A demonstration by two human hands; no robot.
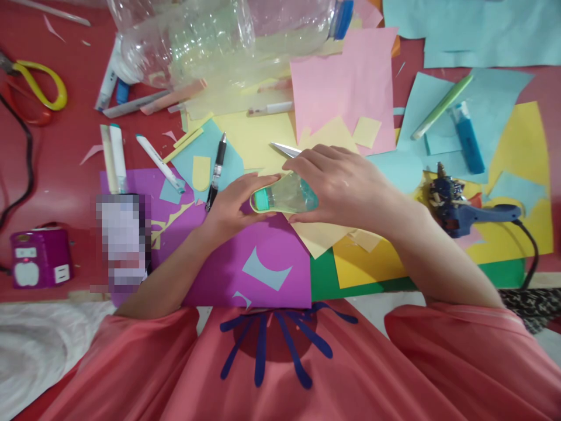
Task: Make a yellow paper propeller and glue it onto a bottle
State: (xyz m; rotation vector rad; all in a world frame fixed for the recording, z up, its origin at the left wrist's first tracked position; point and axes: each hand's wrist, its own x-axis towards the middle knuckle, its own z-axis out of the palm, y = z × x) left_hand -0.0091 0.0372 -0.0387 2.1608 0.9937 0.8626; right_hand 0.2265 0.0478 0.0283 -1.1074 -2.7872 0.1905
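Note:
A small clear plastic bottle (pixel 287 196) with a teal cap (pixel 262 199) lies sideways between my hands, above the paper scraps. My left hand (pixel 232 202) is closed around its cap end, where a thin pale yellow paper strip seems to curve round the cap. From the other side, my right hand (pixel 342 181) grips the base end, which looks turquoise; its fingertips partly cover it. Just beyond my right fingers, a silver pointed blade (pixel 284 149) sticks out, its other end hidden. A black and silver pen (pixel 217 169) lies beside my left hand.
Large clear bottles (pixel 188 41) lie at the back. A corded blue glue gun (pixel 471 216) rests at right, a blue glue tube (pixel 468 140) behind it. Yellow-handled scissors (pixel 56 88), a purple socket box (pixel 41 257) and a blurred phone (pixel 123 240) are at left. Purple paper (pixel 210 269) lies in front.

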